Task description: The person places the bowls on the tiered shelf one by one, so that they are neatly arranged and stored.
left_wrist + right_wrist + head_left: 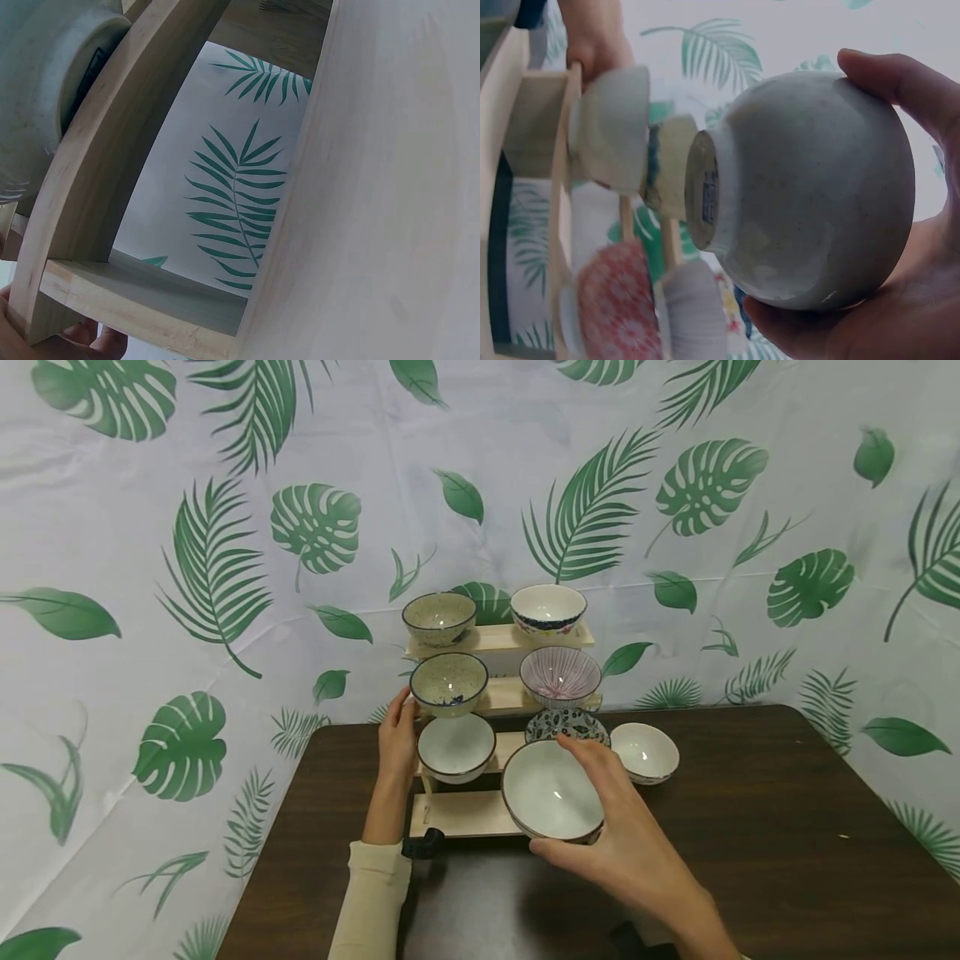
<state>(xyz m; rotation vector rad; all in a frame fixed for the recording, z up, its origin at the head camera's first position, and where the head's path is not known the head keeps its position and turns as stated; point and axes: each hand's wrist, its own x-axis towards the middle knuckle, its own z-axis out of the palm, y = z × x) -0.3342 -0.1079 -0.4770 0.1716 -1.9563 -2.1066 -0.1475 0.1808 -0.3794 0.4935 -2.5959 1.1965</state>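
My right hand grips a white bowl with a dark rim between thumb and fingers, in front of the stand's lower shelves. In the right wrist view the held bowl's plain pale outside and footed base show, apart from the shelves. My left hand holds the left side of the tiered wooden stand; in the left wrist view its fingers curl round the wood. Near that hand, a white bowl and a speckled green bowl sit on the shelves.
Higher up stand another speckled bowl, a white bowl with a patterned outside and a pink-streaked bowl. A dark floral bowl sits behind the held one. Another white bowl stands right of the stand on the dark table.
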